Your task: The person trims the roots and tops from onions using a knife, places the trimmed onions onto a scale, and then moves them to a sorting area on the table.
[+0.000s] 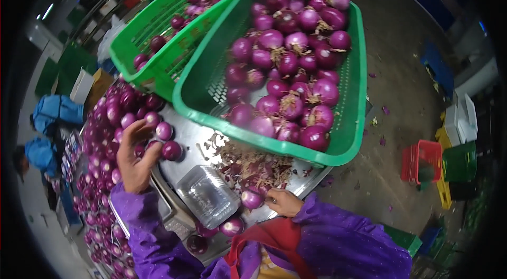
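A person in purple sleeves works at a steel tabletop [190, 144]. The left hand [134, 155], its grip released, rests on a red onion [171, 150] beside the onion pile [105, 136]. The right hand [282, 202] pinches another red onion [252, 199] below the large green basket [274, 144], near a clear plastic tray [207, 194].

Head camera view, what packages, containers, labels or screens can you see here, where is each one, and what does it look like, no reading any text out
Clear plastic box: empty, on the metal table, between the left hand and right hand.
Large green basket: rectangular, perforated, full of purple onions.
Second green basket: behind it to the left, fewer onions.
Red crate: on the floor, right.
No labels or screens can be made out.
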{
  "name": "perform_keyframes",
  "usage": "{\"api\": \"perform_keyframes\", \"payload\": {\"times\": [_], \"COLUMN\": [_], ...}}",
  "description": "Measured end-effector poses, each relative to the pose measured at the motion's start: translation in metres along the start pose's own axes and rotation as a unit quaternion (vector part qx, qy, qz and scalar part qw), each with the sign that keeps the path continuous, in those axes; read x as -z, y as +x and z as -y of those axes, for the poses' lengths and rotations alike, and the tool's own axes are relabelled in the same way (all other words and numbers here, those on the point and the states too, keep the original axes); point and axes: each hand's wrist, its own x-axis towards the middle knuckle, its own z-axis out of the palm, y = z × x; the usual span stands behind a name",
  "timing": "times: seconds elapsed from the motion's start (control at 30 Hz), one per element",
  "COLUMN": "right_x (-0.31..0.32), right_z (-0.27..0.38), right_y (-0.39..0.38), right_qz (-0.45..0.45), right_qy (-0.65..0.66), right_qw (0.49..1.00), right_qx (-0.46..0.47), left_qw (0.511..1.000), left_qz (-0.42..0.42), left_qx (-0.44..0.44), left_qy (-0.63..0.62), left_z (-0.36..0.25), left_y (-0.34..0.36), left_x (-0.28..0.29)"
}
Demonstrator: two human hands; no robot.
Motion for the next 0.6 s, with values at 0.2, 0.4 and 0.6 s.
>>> {"api": "perform_keyframes", "payload": {"times": [0.2, 0.4, 0.6], "right_x": [0.028, 0.055, 0.061], "right_z": [-0.006, -0.005, -0.019], "right_y": [-0.004, 0.001, -0.007], "right_qz": [0.001, 0.046, -0.091], "right_qy": [0.023, 0.020, -0.058], "right_qw": [0.999, 0.995, 0.994], "right_qx": [-0.047, -0.086, 0.026], "left_qw": [0.888, 0.740, 0.765], "left_qz": [0.397, 0.496, 0.505], "left_qx": [-0.180, -0.133, -0.089], "left_qy": [0.148, 0.434, 0.390], "left_z": [-0.047, -0.038, -0.007], "left_y": [0.114, 0.125, 0.126], "left_x": [-0.176, -0.304, -0.331]}}
